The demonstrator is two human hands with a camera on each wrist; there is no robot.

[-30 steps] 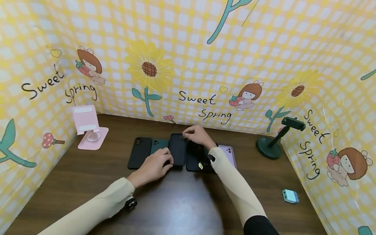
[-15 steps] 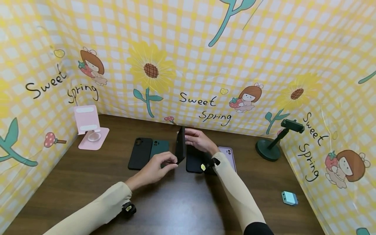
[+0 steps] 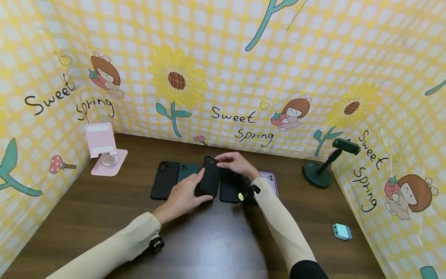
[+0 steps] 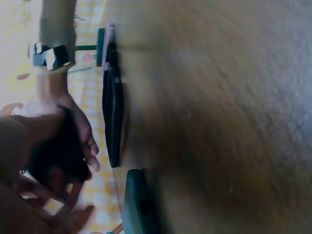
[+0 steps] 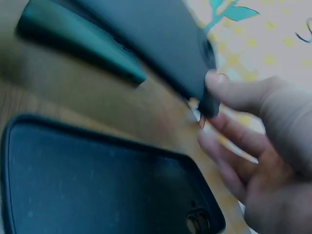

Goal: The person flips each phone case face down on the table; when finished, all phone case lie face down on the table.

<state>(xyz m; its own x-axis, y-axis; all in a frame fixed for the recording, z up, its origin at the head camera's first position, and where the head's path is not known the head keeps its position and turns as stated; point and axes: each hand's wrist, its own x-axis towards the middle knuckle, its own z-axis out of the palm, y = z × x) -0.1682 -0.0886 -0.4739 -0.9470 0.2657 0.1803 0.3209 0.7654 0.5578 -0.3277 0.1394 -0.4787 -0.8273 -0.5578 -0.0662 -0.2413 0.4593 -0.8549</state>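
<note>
Both hands hold a black phone case above the table, tilted, its outer back and camera cutout turned up. My left hand grips its lower left side between thumb and fingers. At the top right corner, my right hand pinches it, thumb on the back in the right wrist view. To the left lie a dark green phone case, partly covered by the left hand, and another black case. A black case with its hollow inside up lies under my right wrist, and a lilac case shows beyond it.
A pink folding stand is at the back left. On the right stands a dark green phone holder on a round base, with a light blue charger plug nearer the front. A yellow checked cloth walls the brown table.
The held black case came up off the table onto its edge and turned over, so its back now faces up. The left hand's fingers have moved onto its back.
</note>
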